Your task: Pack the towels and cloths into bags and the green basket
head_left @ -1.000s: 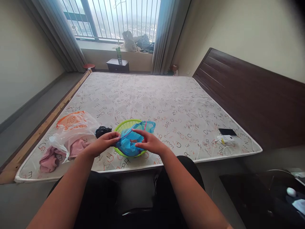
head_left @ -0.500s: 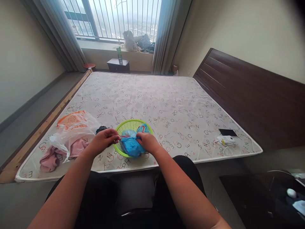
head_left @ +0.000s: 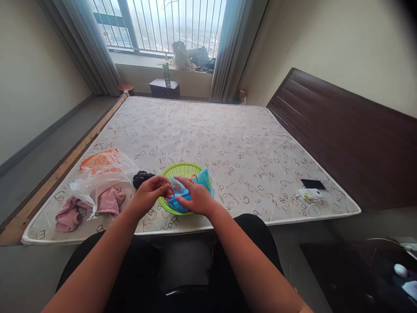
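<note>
A lime-green plastic basket (head_left: 167,170) stands on the mattress in front of my knees. Inside lie crumpled blue plastic bags (head_left: 181,206) with thin red strings. My left hand (head_left: 151,191) pinches a red string (head_left: 172,190) at the basket's left rim; the string runs down toward the blue plastic. Over the bags, my right hand (head_left: 197,198) has its thumb and fingers apart, resting on or just above them; its palm side is hidden. A black crumpled bundle (head_left: 142,177) lies beside my left hand.
On the left of the patterned mattress (head_left: 202,126) lie a white-and-orange plastic bag (head_left: 104,169) and a pink cloth (head_left: 110,202). A phone (head_left: 312,184) and a white device with a cable (head_left: 311,194) are at the right edge. The dark headboard (head_left: 339,117) rises on the right.
My right hand has loosened its grip on the blue plastic and spread its fingers over it. My left hand still pinches the red string, which now slants downward. The view has shifted slightly.
</note>
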Demonstrator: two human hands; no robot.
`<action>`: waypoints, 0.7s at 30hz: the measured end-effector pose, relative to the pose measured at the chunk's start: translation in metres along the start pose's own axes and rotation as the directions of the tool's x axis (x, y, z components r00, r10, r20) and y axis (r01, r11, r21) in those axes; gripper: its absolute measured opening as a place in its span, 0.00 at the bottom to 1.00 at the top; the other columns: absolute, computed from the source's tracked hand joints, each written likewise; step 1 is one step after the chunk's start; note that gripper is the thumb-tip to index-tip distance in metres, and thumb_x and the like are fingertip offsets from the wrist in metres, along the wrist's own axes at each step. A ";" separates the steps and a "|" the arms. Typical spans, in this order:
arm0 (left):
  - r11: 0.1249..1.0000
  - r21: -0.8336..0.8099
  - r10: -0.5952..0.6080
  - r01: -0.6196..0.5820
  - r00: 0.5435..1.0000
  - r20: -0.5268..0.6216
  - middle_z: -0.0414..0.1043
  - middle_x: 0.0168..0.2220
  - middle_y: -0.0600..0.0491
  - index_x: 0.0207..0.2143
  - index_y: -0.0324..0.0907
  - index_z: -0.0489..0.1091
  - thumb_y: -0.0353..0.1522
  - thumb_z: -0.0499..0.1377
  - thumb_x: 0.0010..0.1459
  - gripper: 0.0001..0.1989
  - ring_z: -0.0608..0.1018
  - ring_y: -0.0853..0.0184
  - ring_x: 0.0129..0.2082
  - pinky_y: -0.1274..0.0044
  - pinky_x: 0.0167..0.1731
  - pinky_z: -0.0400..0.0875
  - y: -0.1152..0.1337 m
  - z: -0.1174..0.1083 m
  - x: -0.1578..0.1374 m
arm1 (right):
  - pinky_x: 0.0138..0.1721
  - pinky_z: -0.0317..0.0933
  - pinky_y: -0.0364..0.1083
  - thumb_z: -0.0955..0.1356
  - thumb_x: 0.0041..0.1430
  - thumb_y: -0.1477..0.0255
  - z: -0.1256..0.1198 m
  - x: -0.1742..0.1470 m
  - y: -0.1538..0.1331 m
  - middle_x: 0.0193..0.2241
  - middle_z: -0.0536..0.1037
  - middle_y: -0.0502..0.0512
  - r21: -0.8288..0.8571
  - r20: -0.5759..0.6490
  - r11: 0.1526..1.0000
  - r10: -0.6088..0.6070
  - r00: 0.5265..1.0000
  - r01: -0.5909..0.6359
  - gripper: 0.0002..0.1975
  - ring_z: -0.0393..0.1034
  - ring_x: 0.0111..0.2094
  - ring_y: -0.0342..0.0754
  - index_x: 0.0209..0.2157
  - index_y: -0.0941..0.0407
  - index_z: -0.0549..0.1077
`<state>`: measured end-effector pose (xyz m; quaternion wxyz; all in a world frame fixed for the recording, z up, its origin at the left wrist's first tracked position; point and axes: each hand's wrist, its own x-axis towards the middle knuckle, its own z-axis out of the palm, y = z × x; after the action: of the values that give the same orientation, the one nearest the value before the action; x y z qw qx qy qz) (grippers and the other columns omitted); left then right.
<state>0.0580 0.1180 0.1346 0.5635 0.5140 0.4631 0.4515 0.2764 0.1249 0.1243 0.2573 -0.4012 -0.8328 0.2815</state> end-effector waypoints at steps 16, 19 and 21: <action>0.981 -0.094 0.133 -0.170 0.939 -0.317 0.76 0.24 0.59 0.36 0.44 0.69 0.37 0.68 0.52 0.12 0.64 0.77 0.12 0.76 0.22 0.71 0.028 -0.011 -0.022 | 0.37 0.65 0.45 0.65 0.69 0.63 0.033 0.005 0.017 0.41 0.81 0.55 -0.284 0.057 0.932 0.250 0.966 -0.225 0.13 0.76 0.38 0.49 0.51 0.51 0.74; 0.989 -0.060 0.114 -0.137 0.950 -0.291 0.77 0.26 0.58 0.37 0.44 0.70 0.38 0.67 0.54 0.12 0.63 0.78 0.13 0.78 0.20 0.68 0.019 -0.007 -0.018 | 0.46 0.68 0.47 0.70 0.63 0.59 0.027 0.003 0.008 0.53 0.77 0.55 -0.154 -0.037 0.965 0.210 0.977 -0.214 0.22 0.75 0.47 0.51 0.57 0.48 0.70; 0.995 -0.015 0.087 -0.094 0.962 -0.259 0.77 0.27 0.56 0.37 0.43 0.70 0.38 0.66 0.55 0.11 0.67 0.76 0.15 0.80 0.17 0.65 0.012 -0.001 -0.017 | 0.52 0.67 0.48 0.72 0.61 0.58 0.025 0.003 -0.001 0.59 0.73 0.55 -0.048 -0.099 0.985 0.160 0.982 -0.166 0.30 0.72 0.54 0.52 0.61 0.48 0.66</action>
<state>0.0542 0.1022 0.1478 0.4841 0.4637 0.5026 0.5460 0.2584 0.1205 0.1079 0.2614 -0.4881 -0.7915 0.2587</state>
